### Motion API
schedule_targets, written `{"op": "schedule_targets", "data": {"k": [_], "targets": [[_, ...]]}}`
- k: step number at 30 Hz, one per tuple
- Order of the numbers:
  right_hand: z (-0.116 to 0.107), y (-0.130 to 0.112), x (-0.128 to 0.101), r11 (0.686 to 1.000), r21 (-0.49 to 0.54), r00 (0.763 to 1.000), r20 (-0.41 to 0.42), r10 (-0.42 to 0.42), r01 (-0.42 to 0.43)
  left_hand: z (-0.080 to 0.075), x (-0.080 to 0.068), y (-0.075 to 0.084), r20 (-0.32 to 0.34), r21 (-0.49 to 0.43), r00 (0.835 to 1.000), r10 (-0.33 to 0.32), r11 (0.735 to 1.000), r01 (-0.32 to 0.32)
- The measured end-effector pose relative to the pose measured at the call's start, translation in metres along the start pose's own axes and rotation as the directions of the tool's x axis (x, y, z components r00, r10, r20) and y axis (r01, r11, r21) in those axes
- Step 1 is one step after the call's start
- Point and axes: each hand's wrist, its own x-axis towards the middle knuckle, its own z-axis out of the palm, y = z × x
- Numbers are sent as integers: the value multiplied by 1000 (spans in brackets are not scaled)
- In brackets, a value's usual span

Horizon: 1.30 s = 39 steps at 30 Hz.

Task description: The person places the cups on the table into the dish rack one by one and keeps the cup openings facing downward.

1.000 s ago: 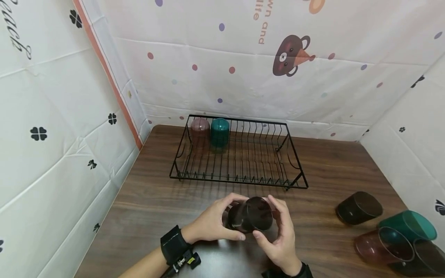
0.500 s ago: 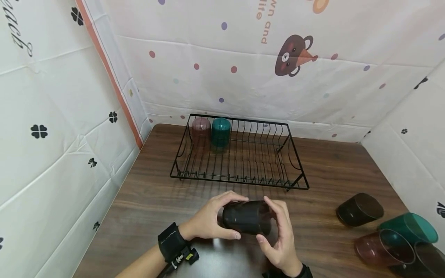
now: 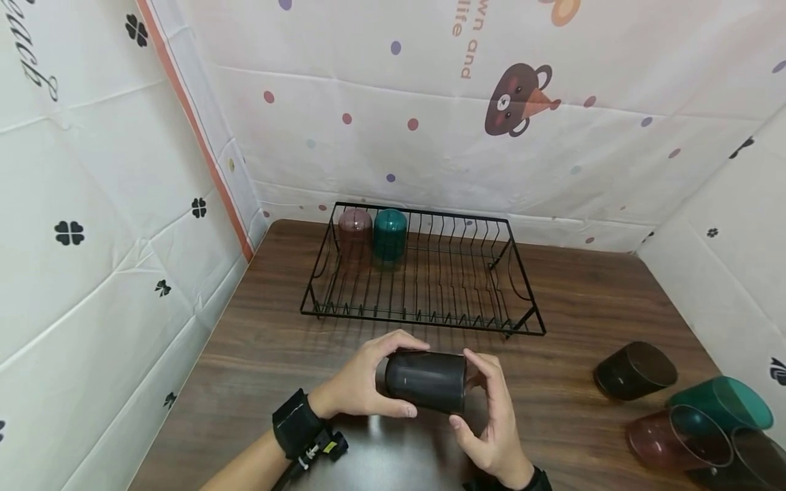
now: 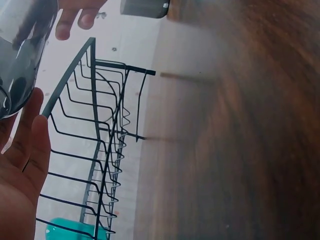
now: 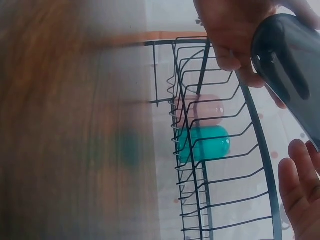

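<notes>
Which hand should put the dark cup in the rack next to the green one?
Probably the left hand: it grips the dark cup round its side, on the side of the rack where the green cup stands.

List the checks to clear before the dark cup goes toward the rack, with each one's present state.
1. Dark cup held by both the left hand and the right hand: ok.
2. Cup clear of the table: cannot tell.
3. Free slots in the rack right of the teal cup and the pink cup: ok.
4. Path from cup to rack unobstructed: ok.
5. Cup turned mouth down like those racked: not ok, it lies sideways.
</notes>
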Motion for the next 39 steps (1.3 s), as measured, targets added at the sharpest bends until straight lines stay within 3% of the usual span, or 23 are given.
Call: {"op": "schedule_targets", "data": {"k": [12,21,32,39], "targets": [[-1,4,-2,999,46,997,80,-5,1,-2,1,0,-26,-37,998,50,998,-51],[-1,4,-5,999,35,996,90,22,-25,-3,-1,-2,-31,-66,999,37,997,-39],[-2,3,-7,998,27,992,110,55,-59,-3,0,-1,-55,-82,995,81,993,-85],[-2,2,-7,997,10,990,119,77,-79,-3,1,1,-74,-99,996,53,993,-61]]}}
